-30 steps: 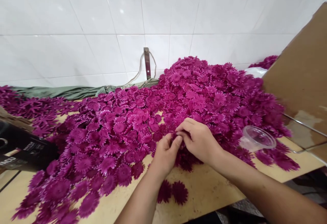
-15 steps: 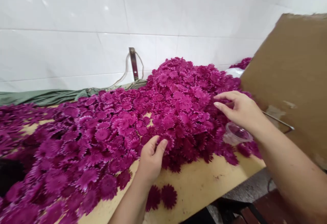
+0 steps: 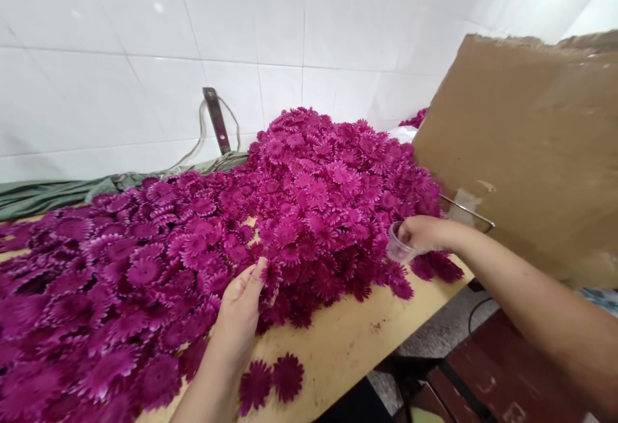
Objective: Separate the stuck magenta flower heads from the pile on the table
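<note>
My left hand (image 3: 244, 294) is closed, thumb over fingers, on a magenta artificial flower (image 3: 271, 276) at the front of a big heap. My right hand (image 3: 425, 232) reaches down into a small clear plastic cup (image 3: 400, 250), fingers curled together. The cup's wall hides the fingertips, so I cannot make out what they pinch. The cup stands by the right edge of the heap of loose magenta flower heads (image 3: 328, 197). Two flowers, one of them a dark magenta flower (image 3: 288, 376), lie apart near the table's front edge.
More flower heads (image 3: 120, 281) spread across the left of the pale yellow table (image 3: 338, 352). A large cardboard sheet (image 3: 526, 152) leans at the right, with a thin metal rod (image 3: 466, 212) before it. Green cloth (image 3: 62, 194) lies along the tiled wall. A dark red surface (image 3: 512, 365) sits below.
My right hand has come down from beside the heap into the plastic cup. My left hand keeps its grip on the flower. The whole view has turned to the right.
</note>
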The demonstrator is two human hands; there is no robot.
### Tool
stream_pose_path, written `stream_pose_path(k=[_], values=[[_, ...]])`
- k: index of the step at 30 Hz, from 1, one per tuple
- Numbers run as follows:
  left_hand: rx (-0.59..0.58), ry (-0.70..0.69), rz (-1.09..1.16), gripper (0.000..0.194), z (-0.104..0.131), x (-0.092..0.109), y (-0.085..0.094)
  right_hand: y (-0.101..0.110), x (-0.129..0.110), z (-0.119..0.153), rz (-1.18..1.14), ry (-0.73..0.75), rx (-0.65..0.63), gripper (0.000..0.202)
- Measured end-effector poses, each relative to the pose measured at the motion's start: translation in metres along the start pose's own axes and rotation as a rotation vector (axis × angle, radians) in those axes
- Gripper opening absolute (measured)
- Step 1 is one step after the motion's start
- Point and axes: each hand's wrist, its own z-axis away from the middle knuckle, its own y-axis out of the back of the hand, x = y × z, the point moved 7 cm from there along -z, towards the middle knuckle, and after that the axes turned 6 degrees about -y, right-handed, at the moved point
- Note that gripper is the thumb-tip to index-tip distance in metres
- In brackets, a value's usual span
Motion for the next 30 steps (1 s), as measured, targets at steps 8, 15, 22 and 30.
stream_pose_path(k=[8, 15, 22, 30], values=[[-0.016, -0.036, -0.030, 0.048, 0.000, -0.003, 0.000, 0.008, -0.008, 0.000, 0.138, -0.075, 0.116, 0.019], [-0.157, -0.111, -0.216, 0.037, 0.004, 0.002, -0.014, 0.012, -0.010, 0.017, -0.047, 0.097, 0.045, 0.019], [-0.246, -0.161, -0.312, 0.029, 0.003, 0.002, -0.019, 0.049, 0.001, 0.040, -0.084, 0.079, 0.237, 0.020], [-0.359, -0.333, -0.490, 0.037, 0.016, 0.005, -0.031, 0.002, -0.133, 0.081, -0.622, 0.559, 0.097, 0.028]])
